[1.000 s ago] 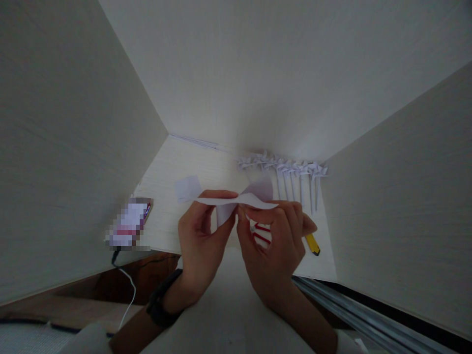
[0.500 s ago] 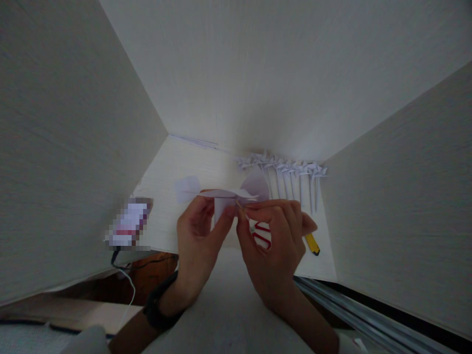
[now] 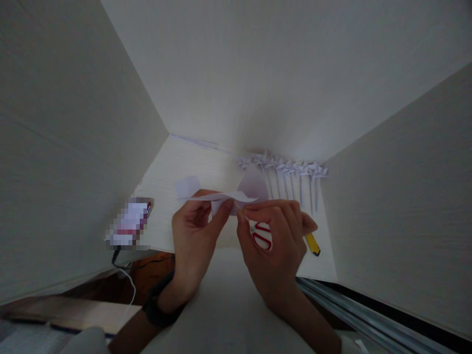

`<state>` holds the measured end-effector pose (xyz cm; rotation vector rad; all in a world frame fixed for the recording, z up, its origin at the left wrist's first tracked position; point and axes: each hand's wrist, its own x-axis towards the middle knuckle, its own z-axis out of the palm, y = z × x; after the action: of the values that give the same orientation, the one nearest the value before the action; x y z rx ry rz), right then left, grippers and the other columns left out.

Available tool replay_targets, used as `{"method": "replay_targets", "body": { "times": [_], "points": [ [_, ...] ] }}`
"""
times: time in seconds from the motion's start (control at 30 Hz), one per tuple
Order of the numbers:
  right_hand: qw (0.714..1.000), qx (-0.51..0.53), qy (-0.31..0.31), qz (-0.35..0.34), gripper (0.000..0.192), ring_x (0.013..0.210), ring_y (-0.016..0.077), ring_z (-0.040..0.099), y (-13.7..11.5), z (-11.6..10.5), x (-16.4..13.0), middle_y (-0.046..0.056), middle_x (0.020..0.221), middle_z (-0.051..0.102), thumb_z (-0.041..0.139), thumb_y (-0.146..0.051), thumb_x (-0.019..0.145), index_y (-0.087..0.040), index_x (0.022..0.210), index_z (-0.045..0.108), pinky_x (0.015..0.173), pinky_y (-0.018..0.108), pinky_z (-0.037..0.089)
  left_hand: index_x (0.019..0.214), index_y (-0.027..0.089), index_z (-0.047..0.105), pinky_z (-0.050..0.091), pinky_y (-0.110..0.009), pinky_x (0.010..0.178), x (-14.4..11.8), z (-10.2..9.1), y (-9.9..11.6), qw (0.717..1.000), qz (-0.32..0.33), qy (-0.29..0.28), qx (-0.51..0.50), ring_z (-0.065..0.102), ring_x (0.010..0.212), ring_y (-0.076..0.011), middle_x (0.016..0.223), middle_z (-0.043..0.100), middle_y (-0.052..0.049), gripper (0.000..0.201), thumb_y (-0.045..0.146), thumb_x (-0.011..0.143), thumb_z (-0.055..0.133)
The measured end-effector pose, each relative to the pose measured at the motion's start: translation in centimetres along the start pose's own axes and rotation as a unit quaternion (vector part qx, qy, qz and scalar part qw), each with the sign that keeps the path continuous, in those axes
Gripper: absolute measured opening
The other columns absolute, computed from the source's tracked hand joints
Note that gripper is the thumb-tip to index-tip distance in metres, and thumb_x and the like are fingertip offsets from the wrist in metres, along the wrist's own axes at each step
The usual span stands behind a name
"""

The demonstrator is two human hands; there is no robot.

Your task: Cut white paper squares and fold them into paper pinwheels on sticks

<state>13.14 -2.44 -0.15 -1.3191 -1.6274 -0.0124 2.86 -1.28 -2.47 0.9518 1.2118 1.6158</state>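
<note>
My left hand (image 3: 193,236) and my right hand (image 3: 275,241) meet above a pale desk (image 3: 173,167) and pinch a folded piece of white paper (image 3: 221,199) between fingertips. The paper spreads flat to both sides of the pinch, with a rounded flap behind it. A thin stick tip shows between my right thumb and forefinger at the paper's middle. Red-handled scissors (image 3: 262,236) lie on the desk just under my right hand. A dark band sits on my left wrist.
A row of several white paper pinwheels on sticks (image 3: 291,172) lies at the desk's back right. A yellow cutter (image 3: 312,244) lies right of my right hand. A small white paper square (image 3: 186,186) and a blurred phone with cable (image 3: 129,223) lie at left. Pale walls enclose three sides.
My left hand has shifted slightly left and down with the paper. The paper has flattened and sits lower, and its rounded back flap shows more.
</note>
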Motion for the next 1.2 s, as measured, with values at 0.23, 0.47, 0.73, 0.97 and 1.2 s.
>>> {"method": "replay_targets", "body": {
  "times": [0.23, 0.47, 0.73, 0.97, 1.2],
  "points": [
    [0.999, 0.032, 0.021, -0.007, 0.019, 0.072, 0.0156, 0.06, 0.1, -1.5, 0.6, -0.003, 0.079, 0.069, 0.069, -0.011, 0.076, -0.022, 0.073, 0.055, 0.074, 0.038, 0.037, 0.077, 0.02, 0.072, 0.054, -0.024, 0.074, 0.1, 0.1, -0.2, 1.0, -0.012, -0.001, -0.006, 0.066, 0.078, -0.013, 0.079, 0.07, 0.001, 0.007, 0.014, 0.074, 0.072],
    [0.98, 0.145, -0.068, -0.121, 0.024, 0.087, 0.0172, 0.069, 0.6, -2.4, 1.5, 0.001, 0.108, 0.074, 0.064, -0.001, 0.077, -0.022, 0.087, 0.059, 0.076, 0.037, 0.049, 0.077, 0.019, 0.071, 0.055, -0.028, 0.075, 0.1, 0.2, 0.4, 0.999, -0.029, 0.008, 0.012, 0.068, 0.076, -0.0157, 0.078, 0.074, -0.001, 0.008, 0.015, 0.07, 0.073],
    [0.916, 0.349, -0.147, 0.131, 0.022, 0.101, 0.0207, 0.068, 1.1, -2.6, 1.2, 0.002, 0.106, 0.073, 0.063, -0.001, 0.079, -0.023, 0.082, 0.059, 0.088, 0.04, 0.054, 0.077, 0.018, 0.073, 0.056, -0.029, 0.076, 0.2, 0.2, 0.9, 0.998, -0.022, 0.001, 0.06, 0.069, 0.079, -0.0175, 0.081, 0.075, -0.003, 0.005, 0.017, 0.074, 0.07],
    [0.881, 0.37, -0.195, 0.222, 0.021, 0.105, 0.021, 0.067, 1.0, -3.3, 1.5, 0.002, 0.107, 0.073, 0.063, -0.001, 0.077, -0.022, 0.077, 0.06, 0.093, 0.039, 0.053, 0.078, 0.019, 0.073, 0.055, -0.027, 0.074, -0.1, 0.0, 0.4, 0.997, 0.019, 0.011, 0.079, 0.067, 0.077, -0.0162, 0.078, 0.074, -0.001, 0.006, 0.016, 0.073, 0.072],
    [0.846, 0.412, -0.227, 0.251, 0.02, 0.101, 0.0232, 0.069, 1.0, -3.0, 1.5, 0.003, 0.105, 0.074, 0.061, -0.003, 0.077, -0.023, 0.073, 0.058, 0.087, 0.041, 0.056, 0.078, 0.022, 0.072, 0.053, -0.022, 0.072, 0.0, -0.1, 0.0, 0.996, 0.064, 0.002, 0.068, 0.065, 0.076, -0.013, 0.079, 0.071, 0.001, 0.014, 0.009, 0.074, 0.068]
  ]
}}
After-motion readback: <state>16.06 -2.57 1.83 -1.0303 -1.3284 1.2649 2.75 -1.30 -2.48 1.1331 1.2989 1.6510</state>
